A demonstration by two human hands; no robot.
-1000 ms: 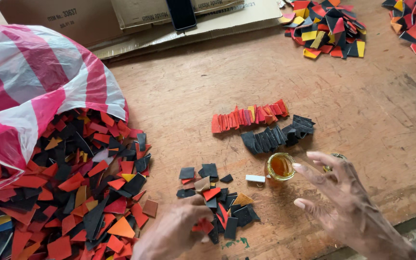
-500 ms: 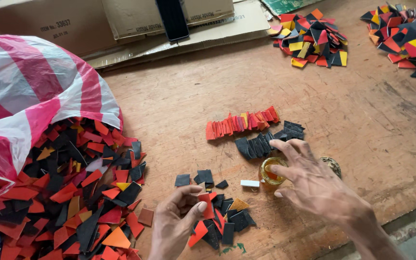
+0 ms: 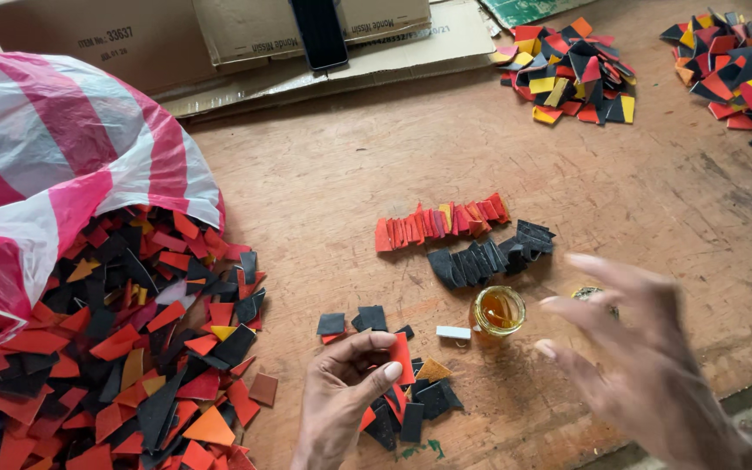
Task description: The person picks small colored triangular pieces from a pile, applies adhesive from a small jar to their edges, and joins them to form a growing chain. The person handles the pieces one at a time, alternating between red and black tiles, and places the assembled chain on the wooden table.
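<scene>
Pinching a red piece (image 3: 401, 358) at lower centre, the left hand (image 3: 341, 396) is seen beside a small jar (image 3: 498, 312) of amber liquid, while the blurred right hand (image 3: 646, 365) is spread, grasping nothing, its wrist cut off.

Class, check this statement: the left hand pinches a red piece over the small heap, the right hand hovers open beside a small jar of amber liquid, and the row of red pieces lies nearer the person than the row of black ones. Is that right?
Not quite. The head view shows the row of red pieces lying farther from the person than the row of black ones, not nearer. The rest holds: the left hand pinches a red piece over the small heap, and the right hand hovers open beside the small jar of amber liquid.
</scene>
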